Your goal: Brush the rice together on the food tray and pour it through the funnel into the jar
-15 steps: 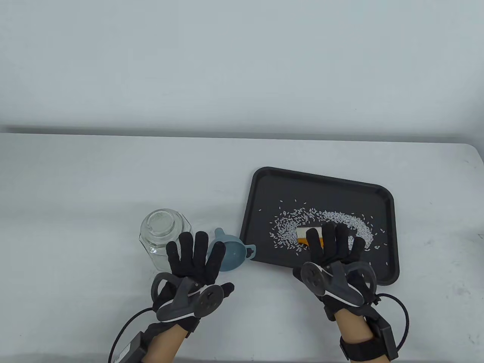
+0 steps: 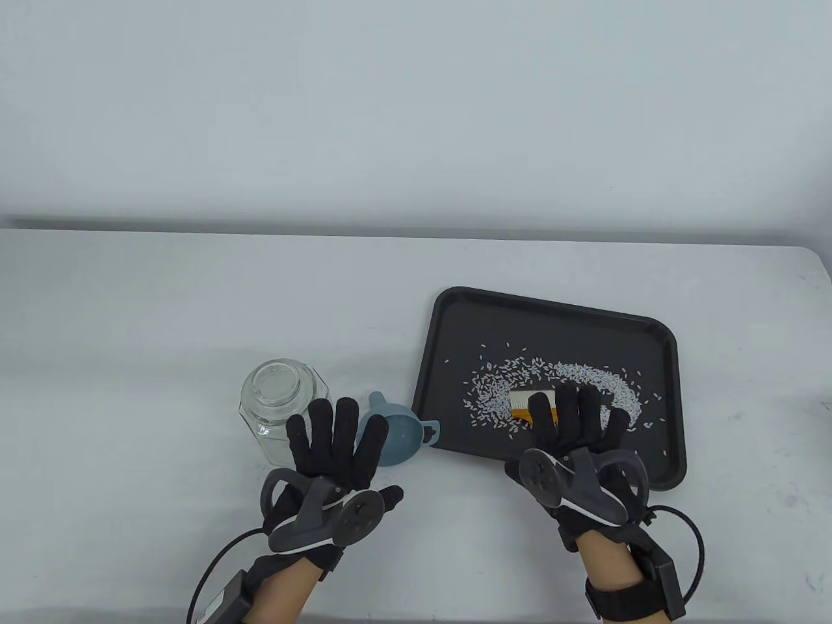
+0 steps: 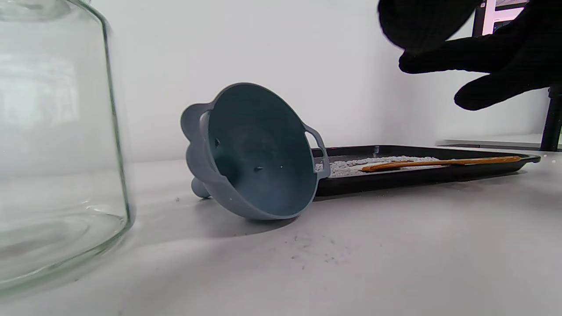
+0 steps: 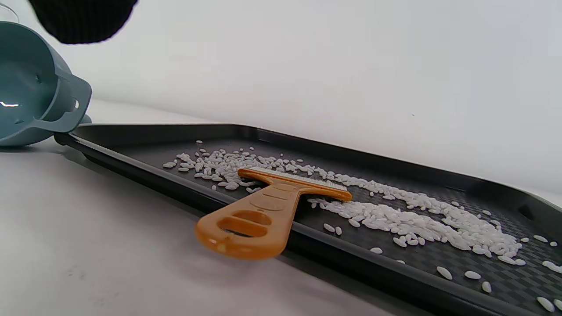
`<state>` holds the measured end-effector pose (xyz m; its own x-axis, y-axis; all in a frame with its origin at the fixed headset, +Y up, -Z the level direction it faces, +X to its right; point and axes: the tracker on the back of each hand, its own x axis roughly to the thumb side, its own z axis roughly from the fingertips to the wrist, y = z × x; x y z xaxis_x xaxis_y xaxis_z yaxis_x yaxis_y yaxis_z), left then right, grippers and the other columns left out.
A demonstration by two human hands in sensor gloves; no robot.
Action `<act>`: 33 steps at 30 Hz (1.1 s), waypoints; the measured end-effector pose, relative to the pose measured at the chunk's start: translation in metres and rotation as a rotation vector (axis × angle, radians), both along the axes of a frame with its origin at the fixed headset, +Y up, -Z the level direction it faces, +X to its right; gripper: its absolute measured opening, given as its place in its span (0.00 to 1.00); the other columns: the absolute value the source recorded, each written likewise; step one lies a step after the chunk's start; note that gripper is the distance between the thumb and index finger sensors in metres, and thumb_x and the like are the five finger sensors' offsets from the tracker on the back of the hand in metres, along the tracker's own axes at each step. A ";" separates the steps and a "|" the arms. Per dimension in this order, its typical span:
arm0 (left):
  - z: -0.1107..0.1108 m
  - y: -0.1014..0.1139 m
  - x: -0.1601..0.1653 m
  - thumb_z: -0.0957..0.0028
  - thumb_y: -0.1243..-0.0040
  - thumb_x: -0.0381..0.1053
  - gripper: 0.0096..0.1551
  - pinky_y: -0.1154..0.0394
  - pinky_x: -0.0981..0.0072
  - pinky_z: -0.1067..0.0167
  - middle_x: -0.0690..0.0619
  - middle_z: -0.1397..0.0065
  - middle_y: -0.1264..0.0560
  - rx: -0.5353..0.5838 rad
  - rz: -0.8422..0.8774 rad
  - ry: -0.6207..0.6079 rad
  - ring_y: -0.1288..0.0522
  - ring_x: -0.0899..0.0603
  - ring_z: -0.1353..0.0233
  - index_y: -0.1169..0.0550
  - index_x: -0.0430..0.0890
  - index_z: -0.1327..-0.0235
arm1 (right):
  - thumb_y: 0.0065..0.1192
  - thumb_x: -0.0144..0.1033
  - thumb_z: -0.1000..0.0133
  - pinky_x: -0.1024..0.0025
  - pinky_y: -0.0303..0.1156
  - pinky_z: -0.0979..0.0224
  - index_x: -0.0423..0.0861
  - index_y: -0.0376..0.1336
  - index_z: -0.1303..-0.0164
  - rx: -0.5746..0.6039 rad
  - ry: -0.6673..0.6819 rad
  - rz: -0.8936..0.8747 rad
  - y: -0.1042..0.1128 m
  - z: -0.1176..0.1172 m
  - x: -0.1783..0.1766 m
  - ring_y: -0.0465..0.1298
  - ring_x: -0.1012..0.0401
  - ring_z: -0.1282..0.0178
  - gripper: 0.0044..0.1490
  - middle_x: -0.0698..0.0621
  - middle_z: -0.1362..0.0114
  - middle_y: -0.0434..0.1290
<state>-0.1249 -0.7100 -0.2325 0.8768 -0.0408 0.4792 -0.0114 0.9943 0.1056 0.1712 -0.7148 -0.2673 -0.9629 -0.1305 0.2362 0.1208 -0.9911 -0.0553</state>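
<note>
White rice (image 2: pixel 585 377) lies scattered in a loose arc on the black food tray (image 2: pixel 552 302). An orange brush (image 2: pixel 522 404) lies among the grains, its handle overhanging the tray's near rim in the right wrist view (image 4: pixel 263 215). My right hand (image 2: pixel 575 422) hovers over the brush with straight fingers and nothing in its grasp. My left hand (image 2: pixel 331 448) is spread flat between the glass jar (image 2: pixel 283 396) and the blue funnel (image 2: pixel 400 432), which lies on its side (image 3: pixel 259 153). The jar stands upright and empty (image 3: pixel 57 145).
The funnel's rim tab sits close to the tray's left edge (image 4: pixel 145 172). A few stray grains lie near the tray's right side. The white table runs back to a pale wall. Cables trail from both wrists toward the front edge.
</note>
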 end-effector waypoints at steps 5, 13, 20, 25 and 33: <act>0.000 0.004 -0.003 0.43 0.56 0.69 0.59 0.76 0.11 0.45 0.20 0.20 0.67 0.028 0.023 0.005 0.67 0.06 0.25 0.62 0.36 0.17 | 0.45 0.68 0.47 0.18 0.32 0.36 0.38 0.30 0.20 -0.005 -0.003 -0.005 0.000 0.000 0.001 0.35 0.24 0.20 0.63 0.28 0.17 0.31; -0.003 0.026 -0.033 0.43 0.53 0.66 0.57 0.74 0.11 0.44 0.20 0.19 0.63 0.200 0.176 0.101 0.63 0.07 0.24 0.58 0.34 0.16 | 0.45 0.68 0.47 0.18 0.32 0.36 0.38 0.30 0.20 -0.005 -0.006 -0.006 0.000 -0.001 0.002 0.35 0.24 0.20 0.63 0.28 0.17 0.31; -0.016 0.036 -0.082 0.42 0.50 0.64 0.56 0.70 0.10 0.43 0.18 0.20 0.58 0.274 0.412 0.260 0.57 0.07 0.25 0.54 0.32 0.17 | 0.45 0.68 0.47 0.18 0.32 0.36 0.38 0.30 0.20 -0.013 -0.009 0.002 0.000 -0.002 0.001 0.35 0.24 0.20 0.63 0.28 0.17 0.31; -0.030 0.032 -0.104 0.43 0.48 0.63 0.55 0.68 0.09 0.42 0.18 0.20 0.53 0.247 0.498 0.347 0.52 0.08 0.25 0.52 0.31 0.17 | 0.46 0.68 0.47 0.18 0.32 0.36 0.38 0.30 0.20 -0.013 -0.014 0.007 0.000 -0.003 0.001 0.35 0.24 0.20 0.63 0.28 0.17 0.32; -0.048 0.026 -0.112 0.44 0.44 0.63 0.57 0.65 0.09 0.41 0.18 0.22 0.47 0.176 0.596 0.421 0.46 0.09 0.27 0.51 0.30 0.18 | 0.46 0.67 0.47 0.18 0.32 0.36 0.38 0.30 0.20 -0.028 -0.024 0.010 0.000 -0.005 0.000 0.36 0.24 0.20 0.62 0.28 0.17 0.32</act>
<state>-0.2370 -0.6835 -0.2802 0.8823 0.4528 0.1289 -0.4659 0.8004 0.3771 0.1715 -0.7146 -0.2726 -0.9669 -0.1339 0.2171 0.1317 -0.9910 -0.0246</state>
